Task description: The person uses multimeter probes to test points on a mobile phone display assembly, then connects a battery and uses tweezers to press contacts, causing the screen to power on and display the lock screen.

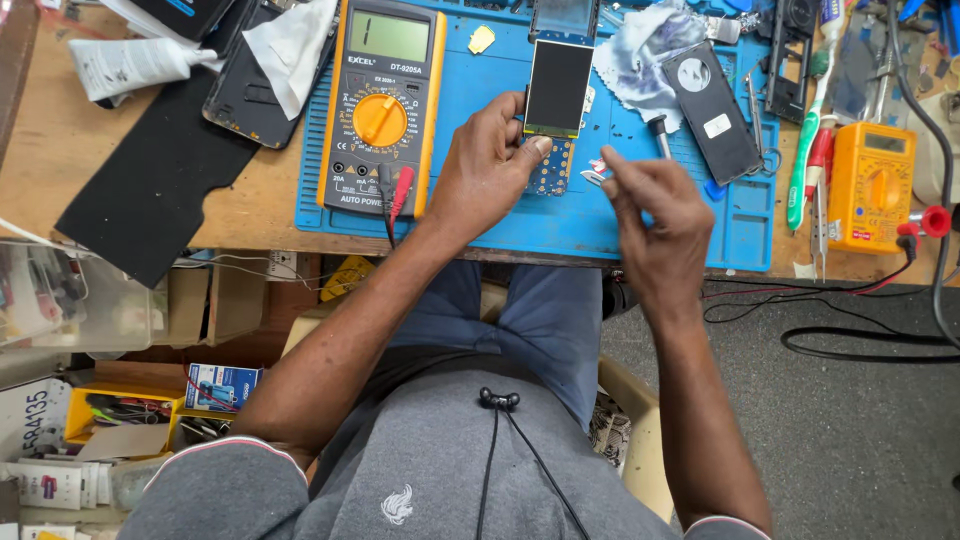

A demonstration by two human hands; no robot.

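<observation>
My left hand (pixel 487 165) holds a small phone circuit board (pixel 550 165) flat on the blue work mat (pixel 480 215), thumb pressing its edge. The board's dark screen (pixel 558 87) is flipped up beyond it. My right hand (pixel 655 220) hovers just right of the board, fingers pinched on a small metal tool or part (pixel 593 176) whose tip points at the board. What exactly it pinches is too small to tell.
An orange multimeter (pixel 383 105) with red and black probes lies left of my hands. A second orange meter (pixel 872 185) sits at the right by a toothbrush (pixel 806 140). A black phone back cover (pixel 712 110), cloth (pixel 645 50) and screwdriver (pixel 660 135) lie behind.
</observation>
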